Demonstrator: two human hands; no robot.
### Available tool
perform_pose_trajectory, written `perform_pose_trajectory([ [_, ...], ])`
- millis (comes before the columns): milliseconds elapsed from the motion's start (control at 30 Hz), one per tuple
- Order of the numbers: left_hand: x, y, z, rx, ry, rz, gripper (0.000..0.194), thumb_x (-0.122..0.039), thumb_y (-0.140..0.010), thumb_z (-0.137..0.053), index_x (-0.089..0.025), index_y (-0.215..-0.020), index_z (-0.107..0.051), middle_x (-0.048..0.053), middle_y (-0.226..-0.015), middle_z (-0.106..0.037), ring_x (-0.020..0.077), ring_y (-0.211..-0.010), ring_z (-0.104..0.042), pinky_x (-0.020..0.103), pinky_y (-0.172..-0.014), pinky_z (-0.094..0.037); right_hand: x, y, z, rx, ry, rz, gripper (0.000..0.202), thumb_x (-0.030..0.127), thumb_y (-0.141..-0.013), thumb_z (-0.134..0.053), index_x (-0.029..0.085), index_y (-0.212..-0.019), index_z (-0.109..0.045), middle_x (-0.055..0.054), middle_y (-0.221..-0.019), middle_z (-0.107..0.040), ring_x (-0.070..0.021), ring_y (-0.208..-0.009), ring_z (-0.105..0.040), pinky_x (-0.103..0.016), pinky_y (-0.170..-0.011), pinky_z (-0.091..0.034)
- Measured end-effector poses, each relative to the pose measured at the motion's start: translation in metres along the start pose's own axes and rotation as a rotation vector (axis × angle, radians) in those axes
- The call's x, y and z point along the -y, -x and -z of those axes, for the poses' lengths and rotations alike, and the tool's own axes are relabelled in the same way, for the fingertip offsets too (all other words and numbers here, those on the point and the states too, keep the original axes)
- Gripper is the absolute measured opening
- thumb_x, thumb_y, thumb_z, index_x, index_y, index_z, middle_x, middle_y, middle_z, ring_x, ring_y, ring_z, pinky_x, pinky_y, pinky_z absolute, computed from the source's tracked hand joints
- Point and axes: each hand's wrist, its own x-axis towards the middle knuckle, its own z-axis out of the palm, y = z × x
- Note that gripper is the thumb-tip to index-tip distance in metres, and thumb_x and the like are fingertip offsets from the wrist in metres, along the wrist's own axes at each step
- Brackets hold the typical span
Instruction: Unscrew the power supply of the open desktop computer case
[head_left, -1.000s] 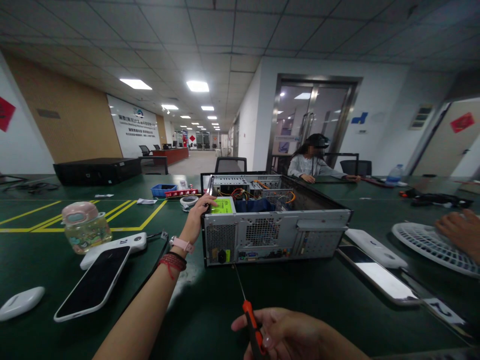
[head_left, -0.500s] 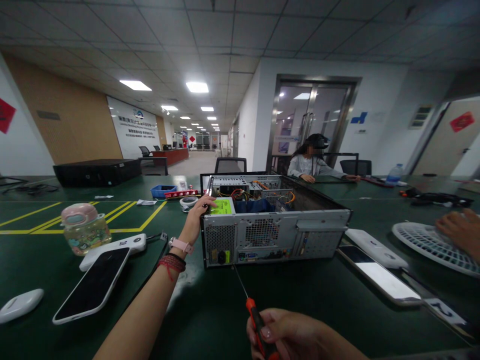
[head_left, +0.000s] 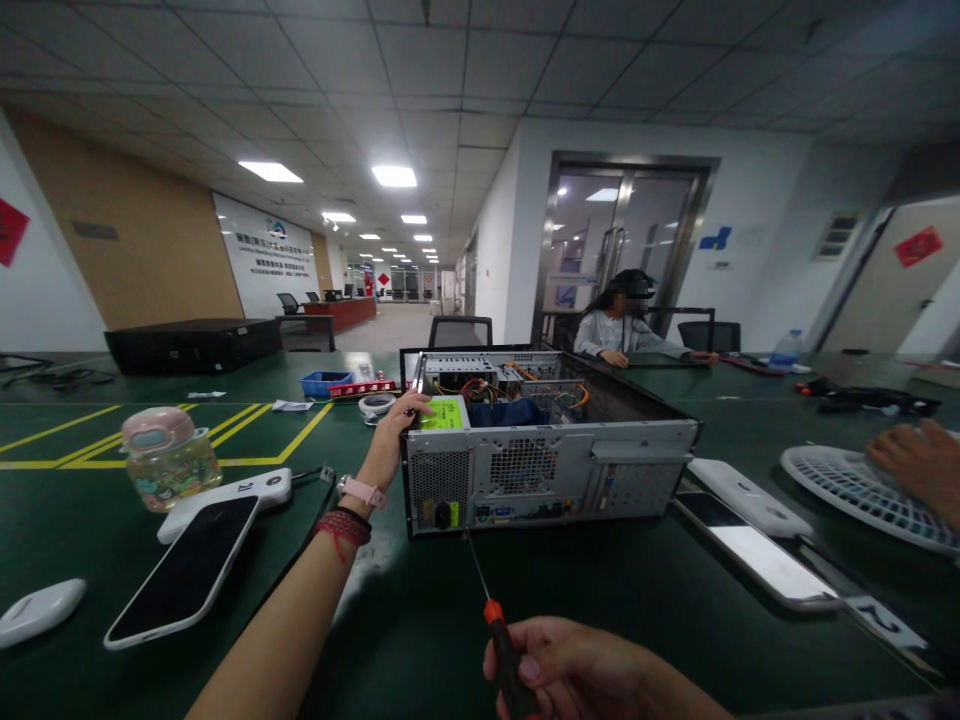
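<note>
An opened computer case [head_left: 555, 475] lies on the green table, its metal back panel facing me and cables showing inside. My left hand [head_left: 394, 430] rests on the case's left edge, fingers spread over the power supply with a yellow-green label [head_left: 444, 414]. Below the case, my right hand [head_left: 551, 665] is closed around the handle of a red and black screwdriver [head_left: 504, 650]. The screwdriver's shaft points up and away, its tip at the lower edge of the back panel, left of the middle; whether it touches a screw is too small to tell.
At left are a cup [head_left: 169, 460], a phone [head_left: 184, 570] and a white case [head_left: 41, 612]. Right of the computer lie another phone [head_left: 757, 550] and a white fan cover [head_left: 862, 495] under another person's hand. A blue tray [head_left: 327, 383] stands behind; a person sits across the table.
My right hand and the screwdriver handle have shifted slightly left, while the tip stays at the panel's lower edge. My left hand keeps its place on the case.
</note>
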Motion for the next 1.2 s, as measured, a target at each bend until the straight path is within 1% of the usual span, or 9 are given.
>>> perform_pose_trajectory([
  [100,0.0002,-0.0002,-0.0004,-0.001,-0.006,-0.006,0.031,-0.027,-0.084,-0.036,-0.015,-0.084,-0.064,0.009,-0.117,-0.064,0.0261,-0.132,-0.042,0.041,-0.116,-0.024,-0.0034,-0.0006,0.0024,-0.021,0.001,0.035,0.042,0.027,-0.066,-0.074,0.01,-0.099,-0.054,-0.007,-0.081,-0.066,-0.0085,-0.06,-0.063,-0.015,-0.051,-0.045],
  [200,0.0002,-0.0003,-0.0005,0.004,-0.016,-0.004,0.032,-0.027,-0.084,-0.034,-0.015,-0.085,-0.064,0.009,-0.117,-0.063,0.0254,-0.132,-0.042,0.041,-0.116,-0.023,-0.0049,-0.0009,0.004,0.0,0.002,0.05,0.04,0.031,-0.069,-0.073,0.011,-0.096,-0.052,-0.006,-0.08,-0.065,-0.0081,-0.059,-0.062,-0.015,-0.05,-0.044],
  [267,0.0001,-0.0002,-0.0005,0.005,-0.01,-0.007,0.032,-0.026,-0.084,-0.034,-0.015,-0.085,-0.064,0.009,-0.117,-0.063,0.0254,-0.132,-0.042,0.041,-0.117,-0.022,-0.0045,-0.0007,0.0034,0.006,0.004,0.056,0.039,0.031,-0.069,-0.073,0.011,-0.096,-0.052,-0.006,-0.081,-0.065,-0.0079,-0.06,-0.062,-0.015,-0.051,-0.043],
  [400,-0.0003,-0.0002,-0.0003,0.005,0.006,-0.01,0.031,-0.026,-0.083,-0.035,-0.015,-0.085,-0.064,0.009,-0.116,-0.064,0.0266,-0.132,-0.041,0.042,-0.116,-0.022,-0.0016,-0.0001,-0.0003,-0.009,0.022,0.031,0.039,0.023,-0.066,-0.074,0.009,-0.097,-0.054,-0.007,-0.083,-0.066,-0.0079,-0.064,-0.063,-0.015,-0.056,-0.043],
  [467,-0.0007,-0.0002,-0.0002,0.003,-0.004,-0.005,0.031,-0.027,-0.083,-0.035,-0.015,-0.084,-0.064,0.009,-0.117,-0.064,0.0271,-0.132,-0.041,0.042,-0.116,-0.023,-0.0007,0.0,-0.0013,-0.011,0.015,0.014,0.039,0.021,-0.065,-0.074,0.009,-0.097,-0.055,-0.007,-0.083,-0.066,-0.0076,-0.065,-0.064,-0.015,-0.058,-0.044],
  [800,-0.0013,0.0004,-0.0003,0.01,-0.019,0.0,0.032,-0.027,-0.084,-0.034,-0.016,-0.084,-0.064,0.009,-0.117,-0.064,0.0257,-0.132,-0.042,0.041,-0.116,-0.023,-0.0013,-0.001,0.0008,-0.005,0.007,0.01,0.042,0.023,-0.063,-0.076,0.009,-0.096,-0.056,-0.007,-0.081,-0.067,-0.0078,-0.06,-0.063,-0.014,-0.052,-0.045],
  [1033,0.0028,-0.0006,-0.0002,0.003,0.013,0.002,0.03,-0.029,-0.083,-0.037,-0.016,-0.083,-0.064,0.009,-0.116,-0.064,0.0268,-0.131,-0.043,0.043,-0.117,-0.021,-0.0011,-0.0008,0.001,-0.021,0.031,-0.022,0.041,0.025,-0.061,-0.076,0.009,-0.093,-0.056,-0.007,-0.081,-0.067,-0.0078,-0.062,-0.063,-0.014,-0.056,-0.043],
  [1200,0.0041,-0.0006,-0.0008,0.006,0.025,-0.001,0.031,-0.027,-0.083,-0.037,-0.016,-0.084,-0.066,0.01,-0.118,-0.063,0.0275,-0.131,-0.043,0.042,-0.116,-0.024,-0.0009,-0.0026,0.0022,-0.056,0.017,-0.024,0.045,0.025,-0.058,-0.079,0.01,-0.094,-0.057,-0.006,-0.08,-0.067,-0.0079,-0.065,-0.064,-0.015,-0.061,-0.045],
])
